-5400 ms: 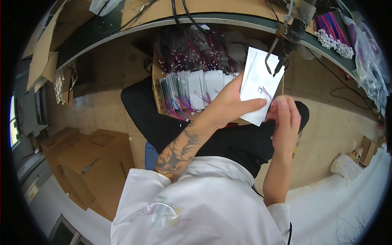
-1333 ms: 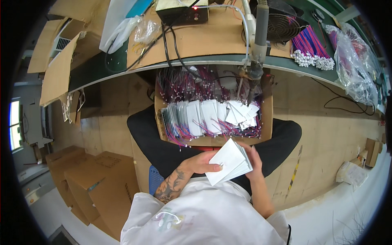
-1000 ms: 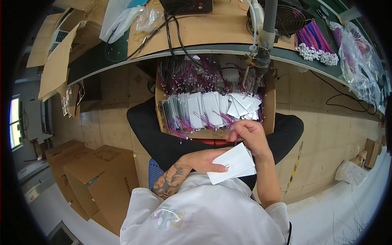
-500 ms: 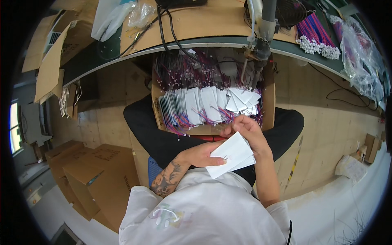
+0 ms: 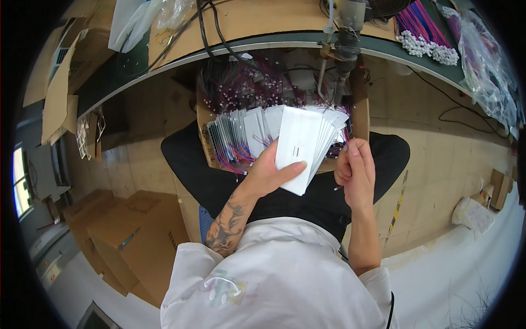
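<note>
My left hand (image 5: pixel 267 174) grips a fanned stack of thin white rectangular panels (image 5: pixel 293 148), its thumb pressed on the top one, which has two small dark marks. The stack is raised over the near edge of an open cardboard box (image 5: pixel 361 115). To its right my right hand (image 5: pixel 359 167) is closed in a pinch on thin red and blue wires (image 5: pixel 345 147); a small end pokes out below the fingers. Inside the box, similar white panels (image 5: pixel 235 131) with wires stand in a row, and a tangle of dark wires with small white connectors (image 5: pixel 241 90) lies behind them.
Above the box runs the green workbench edge (image 5: pixel 181 57), with a metal fixture (image 5: pixel 348 49) hanging down. Bundled red and blue wires (image 5: pixel 419 33) and a clear plastic bag (image 5: pixel 487 71) lie on the bench at right. Large cartons (image 5: pixel 148 230) stand on the floor at left.
My left hand has lifted the panels up and forward over the box, and the stack has fanned out. My right hand has moved away from the stack to the right and now pinches wires.
</note>
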Demonstrator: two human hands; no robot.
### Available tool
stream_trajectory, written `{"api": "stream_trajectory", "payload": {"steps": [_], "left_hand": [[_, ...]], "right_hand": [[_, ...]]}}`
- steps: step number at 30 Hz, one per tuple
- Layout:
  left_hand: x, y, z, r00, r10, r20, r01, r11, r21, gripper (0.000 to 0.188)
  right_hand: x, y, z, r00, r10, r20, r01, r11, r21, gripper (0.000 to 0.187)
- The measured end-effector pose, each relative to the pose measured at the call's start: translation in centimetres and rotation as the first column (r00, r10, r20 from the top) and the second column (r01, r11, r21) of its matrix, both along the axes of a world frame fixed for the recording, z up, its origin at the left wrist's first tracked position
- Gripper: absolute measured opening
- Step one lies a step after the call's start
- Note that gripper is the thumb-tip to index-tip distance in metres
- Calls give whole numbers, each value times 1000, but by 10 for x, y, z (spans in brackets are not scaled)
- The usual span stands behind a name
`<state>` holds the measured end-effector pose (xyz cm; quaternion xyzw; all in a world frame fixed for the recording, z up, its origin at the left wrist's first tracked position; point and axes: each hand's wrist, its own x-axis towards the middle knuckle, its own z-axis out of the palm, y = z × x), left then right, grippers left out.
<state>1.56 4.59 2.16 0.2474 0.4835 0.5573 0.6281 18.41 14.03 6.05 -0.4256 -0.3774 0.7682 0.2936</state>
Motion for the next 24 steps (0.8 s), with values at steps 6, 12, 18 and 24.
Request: {"api": "stream_trajectory", "payload": {"steps": [6, 12, 18, 24], "left_hand": [[7, 28, 26, 999, 40, -34, -40, 999, -15, 55], [17, 46, 42, 993, 83, -79, -81, 996, 33, 56], [17, 55, 53, 990, 69, -126, -63, 996, 55, 61], [16, 62, 56, 990, 114, -86, -104, 988, 115, 59]], "right_hand": [[-3, 0, 9, 995, 93, 31, -95, 992, 85, 11], [-11, 13, 15, 988, 89, 127, -105, 986, 127, 13], [-10, 23, 25, 997, 61, 56, -66, 995, 80, 10], [-15, 31, 33, 999, 33, -24, -32, 999, 25, 11]]}}
